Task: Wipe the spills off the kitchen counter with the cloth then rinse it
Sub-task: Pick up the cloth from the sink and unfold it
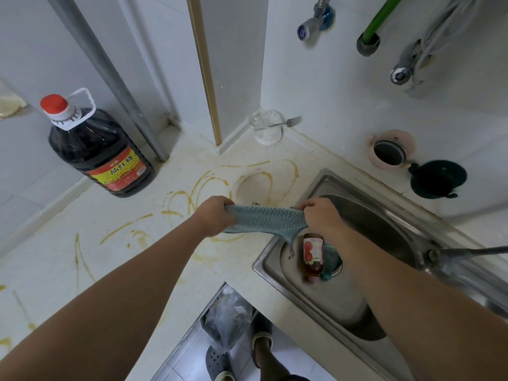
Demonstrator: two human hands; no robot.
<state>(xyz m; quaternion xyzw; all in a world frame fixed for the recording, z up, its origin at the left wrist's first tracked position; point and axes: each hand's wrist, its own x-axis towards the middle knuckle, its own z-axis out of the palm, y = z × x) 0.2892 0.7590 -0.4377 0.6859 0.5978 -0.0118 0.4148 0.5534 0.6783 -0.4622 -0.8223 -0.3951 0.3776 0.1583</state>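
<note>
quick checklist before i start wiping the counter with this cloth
1. Cloth held by both hands, left hand and right hand: ok.
2. Cloth spread out for wiping: ok, stretched between the hands.
3. Spills still on the counter: not ok, yellow streaks remain.
4. Big dark bottle clear of the streaks: ok, it stands beside them.
5. Sink free for rinsing: not ok, a small bottle lies in it.
6. Cloth wet: cannot tell.

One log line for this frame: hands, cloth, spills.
left hand: grips cloth | right hand: grips cloth | cloth: stretched over counter | spills: unwiped
</note>
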